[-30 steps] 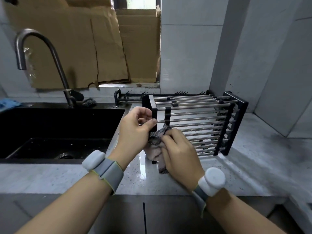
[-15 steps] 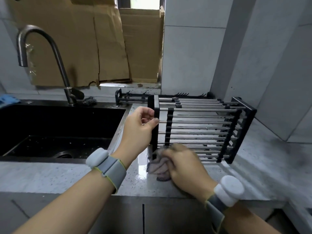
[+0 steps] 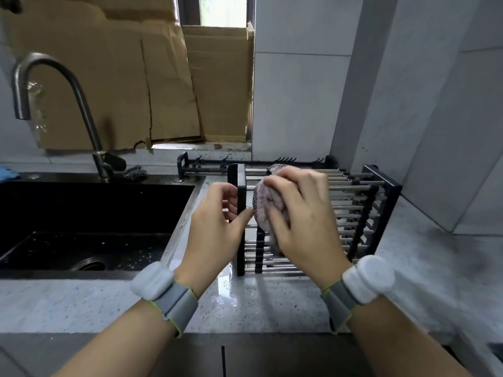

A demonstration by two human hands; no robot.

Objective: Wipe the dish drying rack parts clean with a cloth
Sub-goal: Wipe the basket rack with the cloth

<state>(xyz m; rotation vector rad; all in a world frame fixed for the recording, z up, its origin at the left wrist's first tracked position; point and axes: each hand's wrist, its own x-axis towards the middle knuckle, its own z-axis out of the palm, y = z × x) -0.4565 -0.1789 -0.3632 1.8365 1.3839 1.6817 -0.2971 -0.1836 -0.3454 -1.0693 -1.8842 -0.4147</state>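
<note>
A dish drying rack [image 3: 362, 202] with black end frames and several steel rods stands tilted up on the speckled countertop, right of the sink. My left hand [image 3: 215, 227] pinches the rack's near black end bar and holds it up. My right hand [image 3: 299, 216] presses a bunched grey-pink cloth [image 3: 265, 210] against the upper rods, close to that end bar. The hand hides most of the cloth. A second black rack part [image 3: 206, 165] with hooks lies behind, along the wall.
A black sink [image 3: 89, 221] with a curved grey tap [image 3: 68, 104] fills the left. Cardboard [image 3: 130, 85] leans against the window behind. A dark scrubber [image 3: 134, 172] and a blue cloth [image 3: 8, 174] lie on the sink's back rim. Grey wall panels close the right side.
My right hand has carried the cloth up from the rack's lower rods to the upper rods. My left hand has kept its grip on the end bar.
</note>
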